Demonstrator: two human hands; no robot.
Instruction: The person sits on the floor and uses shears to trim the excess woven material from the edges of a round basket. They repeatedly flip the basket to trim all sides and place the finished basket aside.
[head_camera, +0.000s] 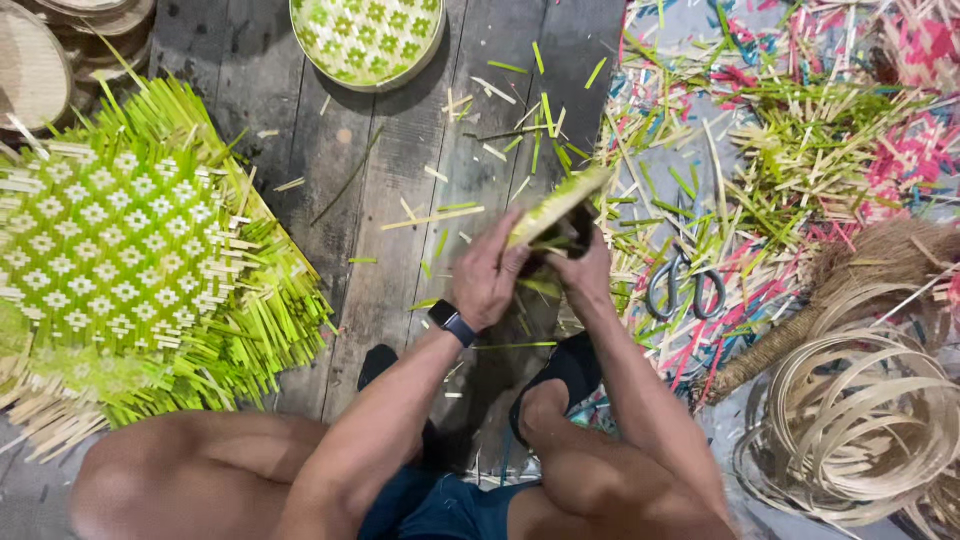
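Observation:
Both my hands hold a small green and pale woven bamboo piece (556, 205) tilted on edge above the dark wooden floor. My left hand (487, 275), with a dark watch on its wrist, grips the piece's near left side. My right hand (583, 268) grips it from the right and underneath. The underside of the piece is hidden by my fingers.
A stack of green-and-white woven mats (120, 260) lies at left. A finished round woven tray (367, 40) sits at the top. Scissors (684, 280) lie among green and pink strip offcuts (800, 140) at right. Coiled bamboo hoops (860, 420) lie at lower right.

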